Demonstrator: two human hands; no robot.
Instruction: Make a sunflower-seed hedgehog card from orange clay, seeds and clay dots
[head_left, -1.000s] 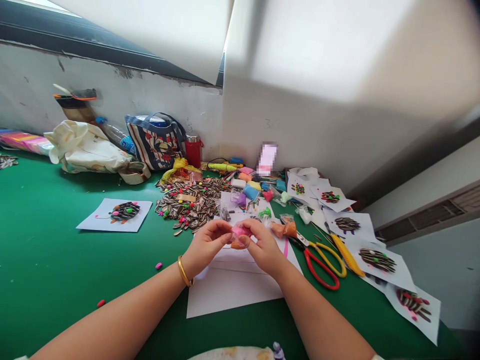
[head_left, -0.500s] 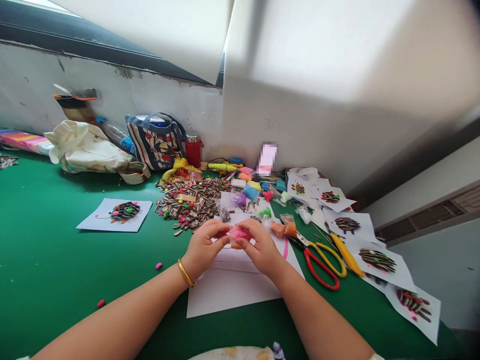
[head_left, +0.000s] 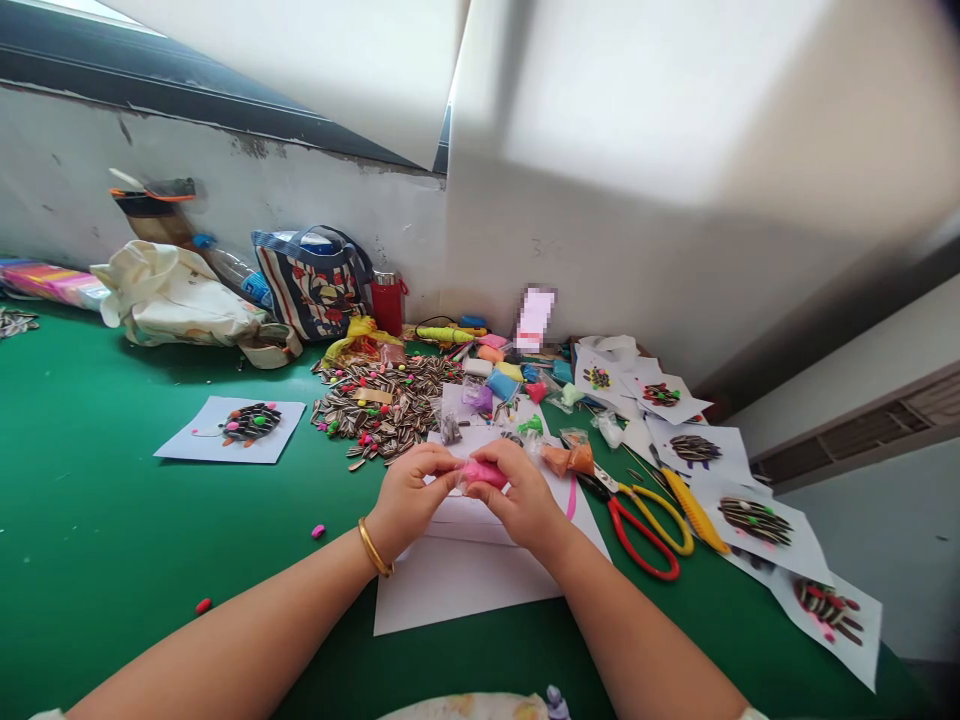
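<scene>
Over white paper [head_left: 450, 590] on the green table, my left hand [head_left: 412, 495] pinches the left side of a small clear bag with pink clay [head_left: 481, 473] in it. A gold bangle is on that wrist. The fingers of my right hand [head_left: 525, 500] are closed on the right side of the same pink clay bag. Just right of my right hand lie bags of orange clay [head_left: 568, 458]. Behind my hands is a pile of striped seeds [head_left: 390, 400] with small coloured balls.
Scissors [head_left: 649, 525] and a yellow cutter [head_left: 694, 510] lie at the right, beside papers with seed figures [head_left: 757, 520]. Another seed picture [head_left: 251, 425] is at the left. Bags [head_left: 315, 285] and a red bottle [head_left: 387, 303] stand by the wall.
The pink clay bag has turned slightly between my fingers, so more pink shows and the orange spot under it is gone from view. Both hands have barely moved.
</scene>
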